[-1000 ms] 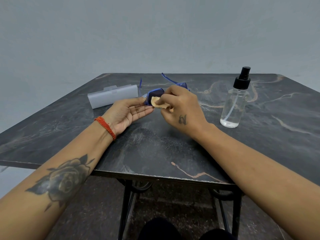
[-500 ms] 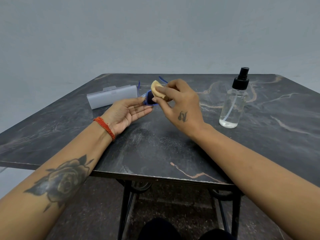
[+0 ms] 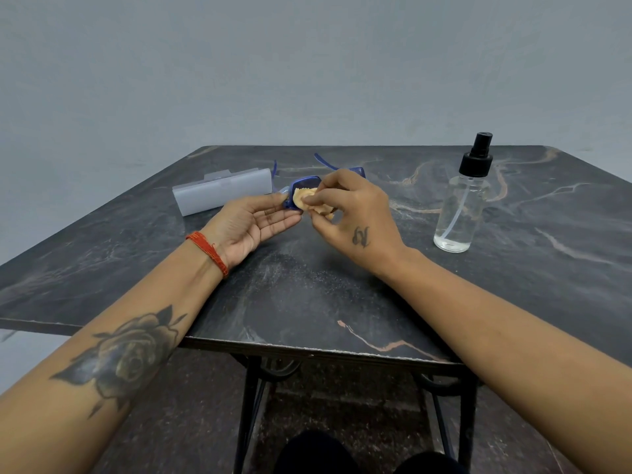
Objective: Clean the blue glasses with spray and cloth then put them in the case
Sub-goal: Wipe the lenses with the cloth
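Glasses: the blue glasses (image 3: 309, 181) have a bright blue frame and dark lenses; the two thin arms are folded out and point away toward the far side of the table; one lens is partly covered by the cloth, and the other lens is mostly hidden behind the right hand
Where the glasses are: held up just above the middle of the table (image 3: 307, 295), between the two hands, near the case
Cloth: the cloth (image 3: 304, 198) is small, tan and crumpled, and it is pressed on the left lens
Left hand: the left hand (image 3: 251, 222) is turned palm up with the fingers stretched out; the left end of the frame is held at the fingertips
Right hand: the right hand (image 3: 355, 213) is turned with its back up; the cloth is pinched between the thumb and fingers against the lens
Case: the case (image 3: 222, 191) is pale grey, long and boxy, and it lies on the table just left of the glasses; whether it is open cannot be told
Spray bottle: the spray bottle (image 3: 461, 206) is clear with a black top; it stands upright well to the right of the hands, with a little liquid at the bottom
Count: one pair of glasses, one cloth, one case, one spray bottle, two hands
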